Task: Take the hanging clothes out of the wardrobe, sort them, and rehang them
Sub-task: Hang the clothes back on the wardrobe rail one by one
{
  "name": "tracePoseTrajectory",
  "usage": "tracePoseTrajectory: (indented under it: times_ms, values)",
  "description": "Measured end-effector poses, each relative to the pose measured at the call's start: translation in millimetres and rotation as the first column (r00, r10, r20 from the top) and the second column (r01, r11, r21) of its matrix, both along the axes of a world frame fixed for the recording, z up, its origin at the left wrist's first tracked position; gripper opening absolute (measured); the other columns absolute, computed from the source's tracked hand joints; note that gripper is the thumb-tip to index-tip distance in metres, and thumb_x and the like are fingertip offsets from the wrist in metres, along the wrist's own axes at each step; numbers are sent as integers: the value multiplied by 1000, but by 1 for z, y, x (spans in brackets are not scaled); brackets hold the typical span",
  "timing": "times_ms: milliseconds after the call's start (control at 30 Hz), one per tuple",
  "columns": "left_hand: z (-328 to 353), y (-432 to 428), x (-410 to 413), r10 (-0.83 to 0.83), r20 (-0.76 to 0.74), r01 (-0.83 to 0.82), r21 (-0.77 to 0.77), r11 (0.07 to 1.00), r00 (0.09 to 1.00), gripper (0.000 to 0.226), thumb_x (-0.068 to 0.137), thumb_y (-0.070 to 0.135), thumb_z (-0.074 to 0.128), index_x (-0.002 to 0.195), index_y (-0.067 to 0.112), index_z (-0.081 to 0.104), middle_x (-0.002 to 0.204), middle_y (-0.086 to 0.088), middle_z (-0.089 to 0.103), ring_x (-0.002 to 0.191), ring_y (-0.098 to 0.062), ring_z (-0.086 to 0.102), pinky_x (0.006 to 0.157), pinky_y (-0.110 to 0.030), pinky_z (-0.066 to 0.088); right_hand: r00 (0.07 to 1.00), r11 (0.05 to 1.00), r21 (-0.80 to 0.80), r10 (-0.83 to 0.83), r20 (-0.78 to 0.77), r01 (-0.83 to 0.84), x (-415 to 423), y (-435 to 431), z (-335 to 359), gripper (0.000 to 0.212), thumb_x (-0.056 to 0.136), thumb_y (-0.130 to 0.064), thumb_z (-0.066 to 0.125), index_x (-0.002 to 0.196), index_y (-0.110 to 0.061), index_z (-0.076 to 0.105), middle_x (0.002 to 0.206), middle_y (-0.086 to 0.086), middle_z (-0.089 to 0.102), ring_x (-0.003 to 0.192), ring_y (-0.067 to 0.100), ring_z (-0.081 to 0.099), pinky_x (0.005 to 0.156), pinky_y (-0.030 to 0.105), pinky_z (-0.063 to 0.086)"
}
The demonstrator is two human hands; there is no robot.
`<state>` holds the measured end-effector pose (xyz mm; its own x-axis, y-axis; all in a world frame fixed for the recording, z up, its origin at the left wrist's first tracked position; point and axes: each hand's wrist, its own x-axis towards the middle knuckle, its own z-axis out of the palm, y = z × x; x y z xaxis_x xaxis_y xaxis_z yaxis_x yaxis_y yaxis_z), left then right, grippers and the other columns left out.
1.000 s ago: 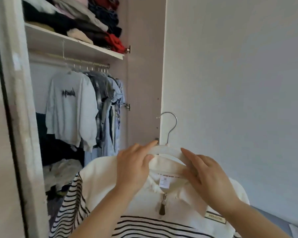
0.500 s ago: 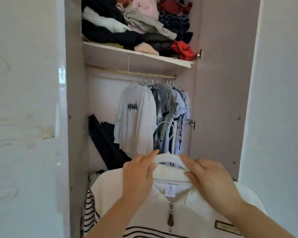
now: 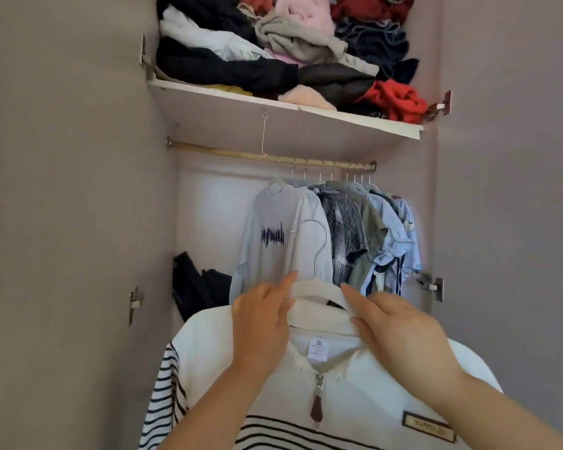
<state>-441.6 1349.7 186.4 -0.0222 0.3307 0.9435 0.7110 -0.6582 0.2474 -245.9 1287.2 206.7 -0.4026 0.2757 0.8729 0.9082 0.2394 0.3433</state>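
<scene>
Well below the rail (image 3: pixel 273 156), the left hand (image 3: pixel 260 323) and right hand (image 3: pixel 400 332) hold the striped top's (image 3: pixel 355 384) hanger (image 3: pixel 316 287) level, hook (image 3: pixel 315 267) upward for rehanging. The left fingers (image 3: pixel 285 282) pinch one arm; the right fingers (image 3: pixel 355 295), pressed together, probably clamp the other.

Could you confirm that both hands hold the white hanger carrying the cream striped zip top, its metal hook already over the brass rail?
Not quite: in the head view the metal hook is free, well below the brass rail; the rest holds.
</scene>
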Motion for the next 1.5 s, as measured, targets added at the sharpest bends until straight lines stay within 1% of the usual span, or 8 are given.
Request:
tracePoseTrajectory:
  times_ms: [167,300,467,533,700,1033,1167,1500]
  values:
    - [23,85,-7,90,-6,-90,-17,996,996,43,85,18,48,126,26,59,85,2,60,78,-19,55,79,-34,42,997,999,43,-15,71,11,-5,90,25,39,79,-31,52,113,-17,65,66,-5,56,50,18,57,27,22,29]
    - [40,147,-17,128,11,-127,-59,990,992,46,86,22,42,129,29,55,94,2,60,89,-22,55,85,-29,33,995,1000,10,-18,103,17,-18,165,44,60,54,-19,87,111,-13,69,64,-2,56,46,20,56,26,22,29]
    - [62,218,-25,201,56,-194,-106,975,978,43,94,14,44,135,28,48,105,-2,58,101,-23,54,93,-37,40,985,1000,-25,-7,175,12,-31,249,73,74,35,-21,93,105,-15,72,64,-3,57,44,16,54,35,17,12]
    - [73,245,-27,201,91,-188,-133,973,975,43,96,15,47,138,25,45,116,-1,55,108,-22,52,95,-36,40,984,999,-48,-1,180,10,-37,275,92,73,45,-26,90,114,-16,67,72,-3,58,52,16,57,36,20,8]
    - [90,299,-32,223,106,-208,-134,969,969,46,95,23,47,140,18,41,139,-1,44,124,-19,44,103,-28,33,980,988,-143,-21,199,50,-49,342,133,62,96,-14,41,149,-16,8,121,4,43,103,24,53,57,30,33]
    - [137,383,-49,280,16,-276,-132,952,960,38,93,15,52,131,12,52,130,-8,50,122,-26,44,95,-27,31,981,975,-128,-169,96,180,-77,430,208,48,86,2,46,131,-10,38,114,8,49,96,29,59,57,31,33]
    - [152,415,-64,291,1,-288,-141,947,957,45,97,24,46,141,20,39,145,-3,37,132,-22,34,109,-37,30,978,966,-155,-205,36,208,-91,461,239,31,88,1,43,116,-11,52,110,7,54,98,30,59,65,31,37]
    - [147,461,-91,260,-39,-263,-155,952,965,48,97,27,44,143,28,33,145,8,33,129,-10,37,110,-25,27,966,951,-174,-259,7,256,-130,512,253,32,89,4,44,116,-7,55,118,10,52,105,30,58,71,32,40]
